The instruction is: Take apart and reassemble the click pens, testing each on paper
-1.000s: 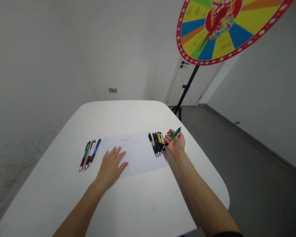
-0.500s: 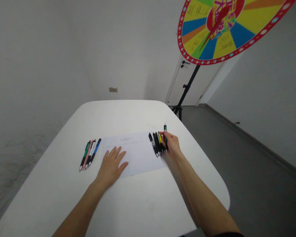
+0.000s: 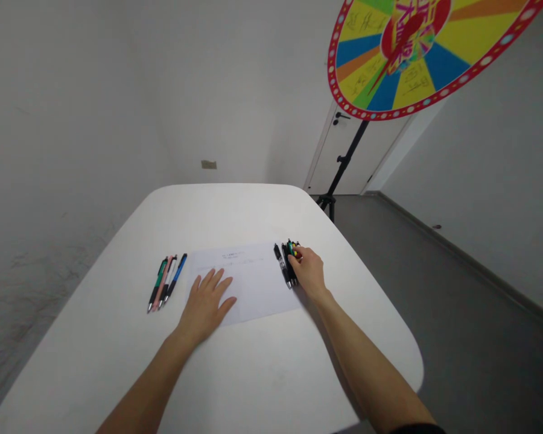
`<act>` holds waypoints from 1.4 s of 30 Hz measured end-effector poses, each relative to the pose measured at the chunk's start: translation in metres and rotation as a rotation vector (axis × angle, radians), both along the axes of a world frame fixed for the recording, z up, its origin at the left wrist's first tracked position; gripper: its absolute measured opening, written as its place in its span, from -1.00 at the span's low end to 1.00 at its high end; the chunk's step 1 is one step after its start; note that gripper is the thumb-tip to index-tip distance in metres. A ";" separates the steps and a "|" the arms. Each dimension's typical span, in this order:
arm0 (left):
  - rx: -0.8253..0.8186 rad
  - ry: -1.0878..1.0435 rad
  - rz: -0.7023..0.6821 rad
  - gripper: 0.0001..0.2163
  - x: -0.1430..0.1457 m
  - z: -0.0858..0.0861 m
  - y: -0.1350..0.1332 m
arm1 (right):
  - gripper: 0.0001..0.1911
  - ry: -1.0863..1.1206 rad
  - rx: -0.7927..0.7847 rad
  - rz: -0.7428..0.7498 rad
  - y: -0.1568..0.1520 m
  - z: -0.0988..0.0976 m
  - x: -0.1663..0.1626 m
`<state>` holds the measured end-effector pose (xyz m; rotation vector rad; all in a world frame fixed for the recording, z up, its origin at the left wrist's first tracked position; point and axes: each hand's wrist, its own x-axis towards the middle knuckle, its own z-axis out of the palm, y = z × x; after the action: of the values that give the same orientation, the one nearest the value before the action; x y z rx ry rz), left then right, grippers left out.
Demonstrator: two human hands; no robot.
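My left hand (image 3: pixel 206 304) lies flat with fingers spread on the near left part of a white sheet of paper (image 3: pixel 257 283) on the white table (image 3: pixel 235 208). My right hand (image 3: pixel 308 272) rests over a row of black pens (image 3: pixel 281 265) at the paper's right edge. Its fingers are closed on a green pen (image 3: pixel 291 246), which lies down among the row next to a yellow one. Only the green pen's top end shows past my fingertips. Left of the paper lies a second group of pens (image 3: pixel 165 281) in green, pink, white and blue.
A colourful prize wheel (image 3: pixel 407 48) on a black stand (image 3: pixel 339 175) is beyond the table's far right corner, before a white door (image 3: pixel 344 150). The table's rounded right edge (image 3: pixel 411 355) drops to grey floor. Grey walls close the left and back.
My right hand has brought the green pen from a raised, tilted hold down and left into the row of black pens. My left hand has stayed flat on the paper.
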<state>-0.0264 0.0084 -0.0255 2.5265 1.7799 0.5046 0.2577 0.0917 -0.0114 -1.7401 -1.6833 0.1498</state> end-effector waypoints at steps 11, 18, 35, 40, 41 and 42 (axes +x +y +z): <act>-0.007 -0.003 -0.005 -0.59 -0.002 0.000 0.000 | -0.78 0.089 0.054 -0.021 0.000 0.001 0.000; 0.028 -0.024 -0.007 -0.64 0.000 0.006 -0.001 | -0.73 0.255 0.090 -0.076 -0.002 0.005 0.001; 0.035 0.286 0.667 -0.66 -0.043 0.053 0.006 | -0.72 0.086 0.077 0.347 -0.035 0.022 -0.044; 0.041 0.305 0.612 -0.69 -0.040 0.047 0.008 | -0.75 0.081 0.044 0.449 -0.042 0.022 -0.052; 0.053 0.304 0.602 -0.70 -0.040 0.046 0.008 | -0.75 0.090 0.035 0.466 -0.043 0.023 -0.053; 0.069 0.297 0.595 -0.70 -0.040 0.046 0.009 | -0.75 0.106 0.023 0.481 -0.043 0.024 -0.054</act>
<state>-0.0668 0.0171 0.0202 2.1627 2.6782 0.1937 0.2038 0.0486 0.0122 -1.2581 -1.9841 0.4292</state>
